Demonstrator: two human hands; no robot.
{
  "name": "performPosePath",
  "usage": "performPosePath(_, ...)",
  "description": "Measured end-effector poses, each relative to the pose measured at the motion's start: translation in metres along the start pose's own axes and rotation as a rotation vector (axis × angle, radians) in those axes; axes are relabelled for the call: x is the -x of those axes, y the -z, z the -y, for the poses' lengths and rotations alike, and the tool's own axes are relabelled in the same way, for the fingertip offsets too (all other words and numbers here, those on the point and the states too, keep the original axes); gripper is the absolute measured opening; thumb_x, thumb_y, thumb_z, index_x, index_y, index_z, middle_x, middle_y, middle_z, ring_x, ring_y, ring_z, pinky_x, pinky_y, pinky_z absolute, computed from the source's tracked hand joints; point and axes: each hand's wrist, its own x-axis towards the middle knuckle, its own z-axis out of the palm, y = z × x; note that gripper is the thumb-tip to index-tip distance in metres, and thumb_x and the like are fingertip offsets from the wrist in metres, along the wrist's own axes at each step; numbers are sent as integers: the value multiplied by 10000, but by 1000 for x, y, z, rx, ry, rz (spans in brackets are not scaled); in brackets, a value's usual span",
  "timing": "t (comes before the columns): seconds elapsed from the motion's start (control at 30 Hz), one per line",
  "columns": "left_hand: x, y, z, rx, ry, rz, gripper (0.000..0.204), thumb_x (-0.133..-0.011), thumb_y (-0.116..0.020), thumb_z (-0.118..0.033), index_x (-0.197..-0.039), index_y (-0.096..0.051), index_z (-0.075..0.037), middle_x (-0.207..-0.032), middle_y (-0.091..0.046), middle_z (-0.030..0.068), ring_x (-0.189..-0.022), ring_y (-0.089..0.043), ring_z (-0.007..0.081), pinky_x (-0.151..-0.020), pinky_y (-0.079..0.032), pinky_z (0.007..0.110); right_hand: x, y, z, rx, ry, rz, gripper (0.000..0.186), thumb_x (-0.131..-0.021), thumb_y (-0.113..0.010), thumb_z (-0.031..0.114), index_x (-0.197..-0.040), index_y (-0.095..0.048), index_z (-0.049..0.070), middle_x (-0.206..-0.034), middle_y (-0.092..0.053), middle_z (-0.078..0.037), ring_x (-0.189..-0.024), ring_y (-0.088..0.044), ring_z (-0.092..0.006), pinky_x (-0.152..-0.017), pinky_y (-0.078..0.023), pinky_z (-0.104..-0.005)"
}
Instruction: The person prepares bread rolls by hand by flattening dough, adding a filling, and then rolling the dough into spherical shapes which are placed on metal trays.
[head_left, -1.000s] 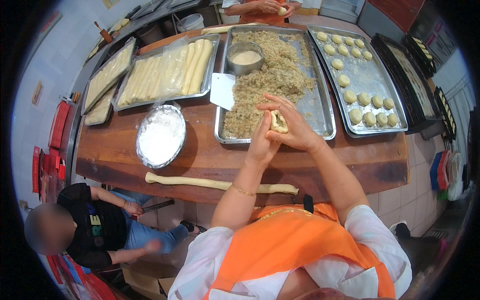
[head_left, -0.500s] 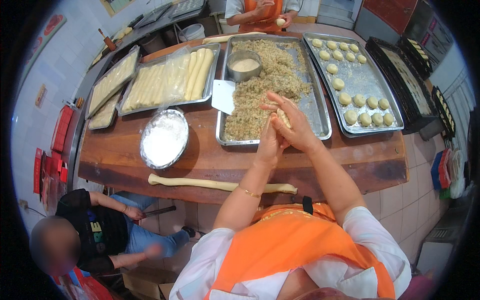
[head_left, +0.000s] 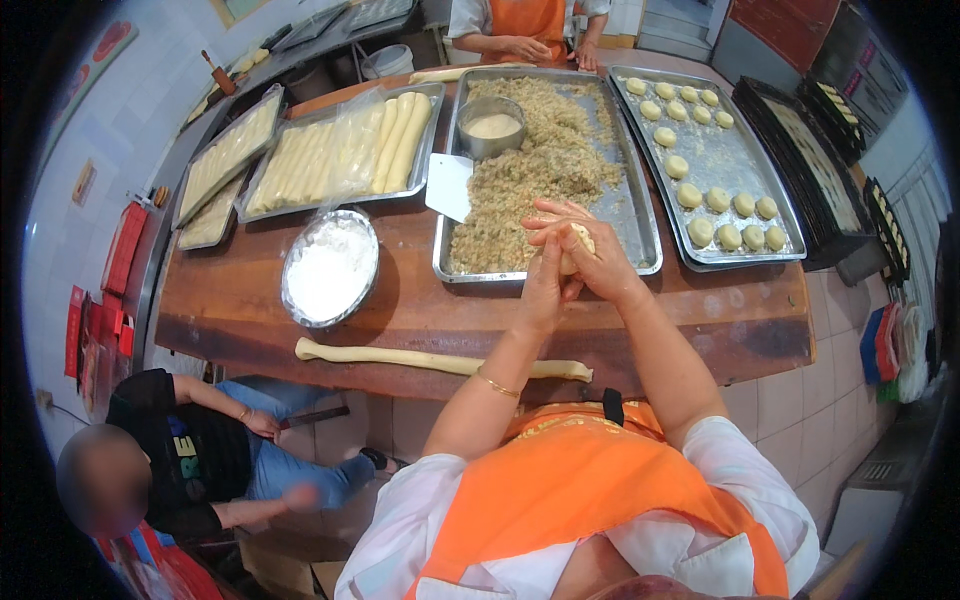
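My left hand (head_left: 543, 283) and my right hand (head_left: 603, 268) are cupped together over the near edge of a large metal tray (head_left: 642, 215). Between the palms they grip a pale dough ball (head_left: 582, 240), partly hidden by the fingers. Crumbly, green-flecked filling (head_left: 545, 105) is heaped in the tray. A round metal tin (head_left: 491, 147) stands in the filling, with pale contents. On the tray's left rim lies a white scraper (head_left: 449, 187). Below my left forearm, a long dough rope (head_left: 420, 360) stretches along the table's front edge.
A bowl of white flour (head_left: 330, 270) stands left of centre. Behind it, a tray holds dough logs (head_left: 395, 145) partly under plastic. Dough balls (head_left: 717, 201) sit on a tray at right. Across the table is a co-worker (head_left: 527, 25); another person (head_left: 190, 450) sits at lower left.
My hands have shifted slightly, and the right fingers have folded lower over the dough ball. The co-worker across the table has lowered both hands toward the table.
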Motion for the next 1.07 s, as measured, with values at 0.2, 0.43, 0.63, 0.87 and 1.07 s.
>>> performPosePath(0.2,10,-50,-27,156,-9,-315,525,-1031,-307,-590,-1076,-543,-123,-730,-500,-43,-544,-395,48,-479,-286,199,0,-3,6,-30,-18,-124,593,-1020,-409,525,-1067,-737,33,-1253,-660,-152,-1358,-454,-303,-1140,-308,-465)
performPosePath(0.43,11,-6,-9,-142,14,-26,537,-1029,-301,-596,-1191,-510,-128,-869,-538,8,-602,-435,60,-498,-320,196,7,0,4,-229,-172,61,623,-1006,-404,578,-1105,-735,59,-1289,-641,-144,-1384,-412,-296,-1165,-254,-449)
performPosePath(0.63,16,-42,-16,46,-70,-238,567,-1033,-293,-586,-1130,-533,-81,-823,-523,6,-563,-411,42,-470,-298,198,6,1,11,-229,-285,-69,697,-1013,-344,589,-1051,-738,15,-1268,-651,-150,-1418,-369,-310,-1189,-212,-476)
performPosePath(0.87,16,-2,-6,-71,34,19,531,-1034,-330,-565,-1284,-445,-111,-842,-517,-3,-626,-437,51,-514,-342,204,2,-6,9,-196,-94,10,672,-1019,-334,579,-1030,-734,39,-1232,-669,-149,-1395,-411,-323,-1195,-195,-492)
performPosePath(1.07,22,-19,-11,-122,-84,-109,701,-938,-555,-591,-1386,-341,-95,-1018,-567,44,-630,-497,77,-515,-397,230,2,-9,11,-358,-188,-93,666,-1018,-347,570,-1061,-731,28,-1176,-686,-173,-1373,-436,-329,-1211,-161,-500)
